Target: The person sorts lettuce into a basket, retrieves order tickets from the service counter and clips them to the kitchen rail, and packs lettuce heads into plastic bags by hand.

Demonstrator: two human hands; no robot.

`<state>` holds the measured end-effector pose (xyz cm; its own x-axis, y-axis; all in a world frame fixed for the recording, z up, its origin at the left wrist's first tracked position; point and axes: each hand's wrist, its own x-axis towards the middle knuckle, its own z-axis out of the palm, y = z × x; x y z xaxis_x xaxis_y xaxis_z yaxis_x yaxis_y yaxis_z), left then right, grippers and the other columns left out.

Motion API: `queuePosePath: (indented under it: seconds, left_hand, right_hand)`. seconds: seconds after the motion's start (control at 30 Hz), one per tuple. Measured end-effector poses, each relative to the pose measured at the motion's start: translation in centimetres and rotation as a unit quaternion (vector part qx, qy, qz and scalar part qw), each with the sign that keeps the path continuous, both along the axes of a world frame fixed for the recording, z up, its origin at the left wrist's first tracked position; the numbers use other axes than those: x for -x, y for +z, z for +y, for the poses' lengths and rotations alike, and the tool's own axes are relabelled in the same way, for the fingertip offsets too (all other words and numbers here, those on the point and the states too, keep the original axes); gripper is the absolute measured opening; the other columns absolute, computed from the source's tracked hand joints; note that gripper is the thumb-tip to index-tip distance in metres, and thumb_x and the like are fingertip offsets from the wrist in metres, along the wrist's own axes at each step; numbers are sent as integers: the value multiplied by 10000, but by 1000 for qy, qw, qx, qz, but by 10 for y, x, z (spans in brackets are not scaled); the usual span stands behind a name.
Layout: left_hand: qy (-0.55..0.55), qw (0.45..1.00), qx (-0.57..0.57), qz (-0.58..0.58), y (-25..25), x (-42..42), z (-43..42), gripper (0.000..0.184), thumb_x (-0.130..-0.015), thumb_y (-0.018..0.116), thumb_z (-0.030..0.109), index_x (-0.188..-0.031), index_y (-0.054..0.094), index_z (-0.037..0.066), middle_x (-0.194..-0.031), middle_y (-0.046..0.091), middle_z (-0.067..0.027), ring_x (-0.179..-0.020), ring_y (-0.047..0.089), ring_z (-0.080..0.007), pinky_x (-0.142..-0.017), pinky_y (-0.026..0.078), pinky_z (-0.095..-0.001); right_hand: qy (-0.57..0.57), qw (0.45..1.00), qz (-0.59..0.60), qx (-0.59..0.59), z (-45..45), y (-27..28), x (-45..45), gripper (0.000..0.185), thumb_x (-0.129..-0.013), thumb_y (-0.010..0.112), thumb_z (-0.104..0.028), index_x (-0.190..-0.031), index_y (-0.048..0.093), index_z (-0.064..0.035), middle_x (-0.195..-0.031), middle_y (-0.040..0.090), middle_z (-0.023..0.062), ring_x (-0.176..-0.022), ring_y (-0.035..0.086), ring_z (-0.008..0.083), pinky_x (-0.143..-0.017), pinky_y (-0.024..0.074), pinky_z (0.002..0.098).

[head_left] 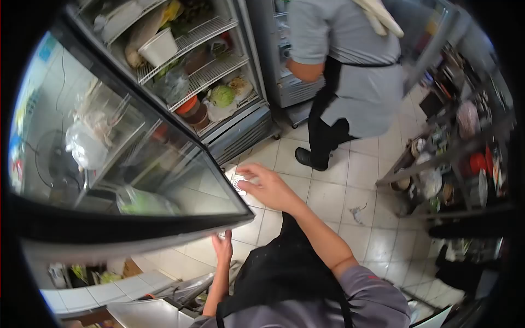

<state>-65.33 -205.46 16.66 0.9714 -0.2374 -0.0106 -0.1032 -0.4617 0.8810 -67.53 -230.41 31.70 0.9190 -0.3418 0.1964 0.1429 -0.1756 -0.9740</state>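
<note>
A tall fridge with a glass door [158, 147] stands open on my left. My left hand [222, 250] is at the lower edge of this door, fingers closed on its frame and the fingertips partly hidden by it. Beyond the door's corner, my right hand [268, 187] reaches forward with nothing in it, thumb and fingers apart. It hovers above the tiled floor, where a round drain cover [239, 184] shows past the fingertips. On the fridge's wire shelves [216, 74] are a white tub [158, 47], a green cabbage [222, 96] and an orange-lidded container [191, 111].
A person in a grey shirt and apron [361, 93] stands ahead at another fridge [298, 92]. A rack [454, 147] crowded with bags and containers lines the right side. At lower left is a tiled ledge [98, 294] beside a metal surface [147, 317].
</note>
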Motion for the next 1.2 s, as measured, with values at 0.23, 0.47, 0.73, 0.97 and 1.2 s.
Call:
queuePosePath:
  seconds: [0.23,0.47,0.73,0.97,1.2]
  left_hand:
    - [253,958,78,-113,-34,-20,62,511,-905,337,290,-1239,314,-95,-1272,374,-178,-1151,384,-235,-1005,234,-333]
    - [507,830,117,-199,-63,-49,132,951,-774,282,677,-1285,109,-107,-1353,190,-185,-1229,253,-263,-1030,158,-359]
    - [688,700,-20,-191,-55,-75,153,872,-796,284,642,-1269,163,-81,-1298,250,-170,-1180,294,-255,-983,201,-365]
    - [719,669,-28,-185,-64,-96,150,804,-815,285,612,-1255,210,-57,-1249,302,-157,-1138,329,-248,-941,238,-370]
    - [727,663,-32,-177,-64,-101,153,739,-835,287,582,-1242,257,-34,-1200,355,-144,-1095,365,-240,-899,275,-375]
  right_hand:
    - [94,945,307,53,-90,-215,-88,383,-777,598,-296,-1042,536,-27,-867,586,125,-810,575,198,-727,451,296]
    - [-4,943,315,107,-171,-352,-237,266,-792,575,-235,-949,564,-20,-837,616,94,-737,584,163,-679,453,278]
    - [-119,985,100,-78,-318,-403,-548,291,-815,542,-265,-930,550,2,-860,594,105,-757,578,210,-635,463,342]
    - [-143,966,215,-3,-339,-339,-657,237,-856,477,-214,-1025,529,-55,-1022,561,107,-907,552,202,-742,468,311]
    - [-77,980,182,36,-349,-339,-666,311,-822,536,-198,-1096,503,-56,-1094,538,100,-988,519,196,-844,415,310]
